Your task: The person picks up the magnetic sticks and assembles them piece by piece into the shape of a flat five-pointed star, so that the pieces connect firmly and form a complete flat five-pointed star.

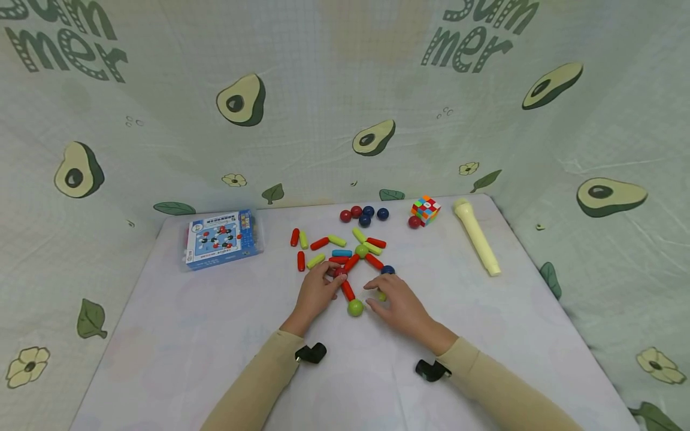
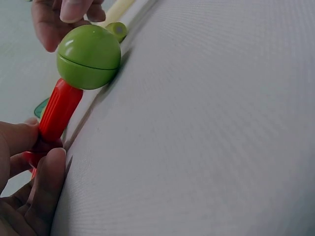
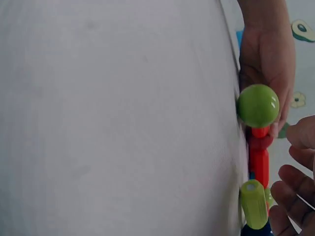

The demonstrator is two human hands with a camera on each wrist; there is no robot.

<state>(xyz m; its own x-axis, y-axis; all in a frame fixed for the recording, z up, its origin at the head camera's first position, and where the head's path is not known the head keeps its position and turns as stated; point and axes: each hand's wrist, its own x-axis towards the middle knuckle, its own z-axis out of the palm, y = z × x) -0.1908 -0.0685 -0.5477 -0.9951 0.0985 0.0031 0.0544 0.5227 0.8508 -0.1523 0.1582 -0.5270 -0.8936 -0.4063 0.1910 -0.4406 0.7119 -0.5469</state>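
Observation:
My left hand [image 1: 315, 294] pinches a red ball [image 1: 341, 272] between thumb and fingers. From that ball a red rod [image 2: 60, 110] runs toward me to a green ball [image 1: 355, 307]. Another red rod [image 1: 352, 263] links the red ball to a second green ball [image 1: 362, 251], and a further red rod [image 1: 374, 261] leads from there to a blue ball [image 1: 387, 271]. My right hand [image 1: 403, 306] hovers right of the nearer green ball, fingers spread and loosely bent, holding nothing. A yellow-green rod [image 3: 254, 204] by the blue ball is partly hidden under this hand.
Several loose red and yellow-green rods [image 1: 315, 260] and a blue rod [image 1: 342, 253] lie beyond my left hand. Red and blue balls [image 1: 365, 221] sit farther back, near a puzzle cube [image 1: 426, 210]. A boxed kit [image 1: 221, 239] stands left, a pale-yellow stick [image 1: 477, 237] right.

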